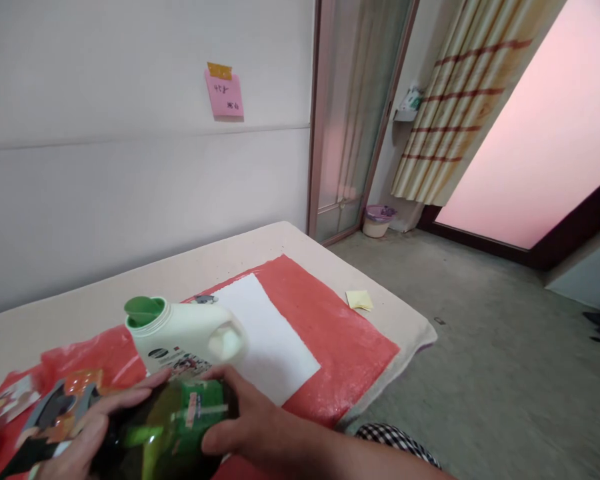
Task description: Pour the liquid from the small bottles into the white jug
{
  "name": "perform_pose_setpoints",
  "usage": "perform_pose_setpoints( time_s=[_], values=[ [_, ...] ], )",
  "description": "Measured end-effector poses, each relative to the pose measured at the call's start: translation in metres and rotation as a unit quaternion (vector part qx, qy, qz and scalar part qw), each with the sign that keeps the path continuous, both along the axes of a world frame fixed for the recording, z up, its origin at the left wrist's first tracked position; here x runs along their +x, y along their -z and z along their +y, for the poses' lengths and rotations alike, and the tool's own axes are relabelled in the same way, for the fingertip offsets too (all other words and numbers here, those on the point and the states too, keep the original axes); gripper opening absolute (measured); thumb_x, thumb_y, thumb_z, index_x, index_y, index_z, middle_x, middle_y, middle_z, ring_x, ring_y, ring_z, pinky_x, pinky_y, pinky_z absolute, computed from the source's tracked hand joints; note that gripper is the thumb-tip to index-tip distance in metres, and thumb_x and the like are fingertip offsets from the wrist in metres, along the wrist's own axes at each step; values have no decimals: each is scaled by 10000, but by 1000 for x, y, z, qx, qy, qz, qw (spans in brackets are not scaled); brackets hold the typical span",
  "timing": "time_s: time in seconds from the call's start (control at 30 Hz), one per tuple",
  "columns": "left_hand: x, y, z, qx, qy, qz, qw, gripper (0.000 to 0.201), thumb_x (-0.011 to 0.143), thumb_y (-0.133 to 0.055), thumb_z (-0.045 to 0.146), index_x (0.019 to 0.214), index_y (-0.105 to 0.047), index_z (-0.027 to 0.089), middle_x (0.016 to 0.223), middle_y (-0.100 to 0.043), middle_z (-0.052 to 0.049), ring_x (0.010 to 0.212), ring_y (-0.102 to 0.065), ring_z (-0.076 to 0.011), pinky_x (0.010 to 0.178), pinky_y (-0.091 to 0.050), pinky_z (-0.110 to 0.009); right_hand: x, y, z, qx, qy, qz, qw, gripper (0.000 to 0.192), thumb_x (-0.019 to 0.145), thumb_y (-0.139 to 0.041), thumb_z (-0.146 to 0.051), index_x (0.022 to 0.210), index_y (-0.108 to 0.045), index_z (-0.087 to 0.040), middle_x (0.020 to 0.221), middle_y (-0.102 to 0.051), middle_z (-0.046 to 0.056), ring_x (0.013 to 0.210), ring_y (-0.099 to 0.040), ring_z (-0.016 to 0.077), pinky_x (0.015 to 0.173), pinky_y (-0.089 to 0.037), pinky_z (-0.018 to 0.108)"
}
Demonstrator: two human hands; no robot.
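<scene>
A dark green bottle [165, 427] with a green label lies across the bottom of the view, held by both hands. My left hand [87, 427] wraps its left part and my right hand [253, 417] grips its right end. Just behind it stands a white jug [190, 337] with a green cap and a handle, resting on a red plastic sheet [330, 333]. A white paper sheet [270, 333] lies on the red plastic beside the jug.
The beige table [190, 267] runs along a white wall with a pink note [224, 93]. Colourful packets [35, 407] lie at the left. A yellow sticky pad [359, 299] sits near the table's right edge. Beyond are floor, a small bin [377, 220], a door and a curtain.
</scene>
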State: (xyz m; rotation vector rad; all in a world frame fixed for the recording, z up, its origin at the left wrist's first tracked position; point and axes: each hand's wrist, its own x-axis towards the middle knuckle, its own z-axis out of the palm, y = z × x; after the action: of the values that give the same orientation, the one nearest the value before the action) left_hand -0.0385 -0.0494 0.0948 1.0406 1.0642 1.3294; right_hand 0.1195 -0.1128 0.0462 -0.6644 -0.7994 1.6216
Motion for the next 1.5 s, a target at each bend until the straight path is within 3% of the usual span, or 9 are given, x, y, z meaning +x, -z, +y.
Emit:
perform_pose_setpoints(
  time_s=[0.1,0.23,0.3,0.43,0.53,0.7,0.87,1.07,1.5],
  values=[
    [13,-10,-4,-76,-54,-59,994,255,706,-681,460,789,-724,223,1080,-757,-42,1053,-678,-309,738,-612,-357,-1,10,-1,183,139,-190,954,962,491,-888,-336,1289,-351,-309,1339,-503,101,1227,-523,312,965,-496,493],
    [28,-15,-3,-128,-78,-132,980,316,754,-595,466,624,-681,191,828,-778,-56,853,-724,-270,740,-599,-400,1,29,-5,425,291,-470,717,820,646,-723,-115,1297,-327,-419,1505,-273,75,1402,-337,353,1119,-324,642],
    [30,-14,-1,-127,-76,-145,978,324,737,-600,464,609,-686,179,794,-775,-71,784,-726,-276,719,-592,-427,0,32,-8,458,316,-482,677,877,682,-685,-67,1359,-285,-454,1538,-234,59,1428,-310,328,1135,-313,635],
    [23,-10,2,-59,-75,-154,983,276,705,-637,423,629,-710,168,762,-770,-76,741,-724,-259,715,-578,-399,-10,17,-12,275,241,-288,885,1058,651,-820,-512,1488,-192,-360,1579,-247,118,1465,-244,358,1116,-351,587],
    [15,-7,2,-4,-42,-118,992,256,724,-642,396,656,-720,163,795,-773,-75,808,-722,-257,778,-564,-384,-13,2,-11,-3,23,-11,1000,827,799,-462,-780,1449,-327,-286,1471,-458,154,1306,-505,313,944,-507,508],
    [9,-5,1,31,-17,-61,998,245,761,-634,370,718,-740,154,868,-777,-85,892,-712,-259,836,-542,-364,-3,-4,-4,-163,-168,136,963,738,828,-387,-782,1249,-524,-192,1028,-703,141,771,-712,206,548,-500,242],
    [14,-8,1,-10,-37,-113,993,266,750,-641,399,675,-716,154,828,-775,-84,837,-717,-264,811,-550,-395,-2,-2,-5,10,14,1,1000,683,659,-768,-329,1259,-443,-304,1195,-602,56,925,-641,187,709,-531,293],
    [16,-10,4,-11,-90,-175,980,247,747,-645,385,675,-701,156,790,-771,-77,789,-721,-238,815,-547,-397,-4,9,-8,210,197,-275,917,816,527,-584,16,1230,-391,-349,1442,-362,67,1328,-424,245,979,-460,379],
    [-39,-28,28,6,-252,-288,924,335,791,-524,469,626,-596,187,746,-737,-53,902,-707,-206,938,-517,-381,24,-11,19,48,228,-80,969,669,565,-555,-219,1212,-426,-335,1229,-590,34,1126,-570,285,919,-463,459]
  ],
)
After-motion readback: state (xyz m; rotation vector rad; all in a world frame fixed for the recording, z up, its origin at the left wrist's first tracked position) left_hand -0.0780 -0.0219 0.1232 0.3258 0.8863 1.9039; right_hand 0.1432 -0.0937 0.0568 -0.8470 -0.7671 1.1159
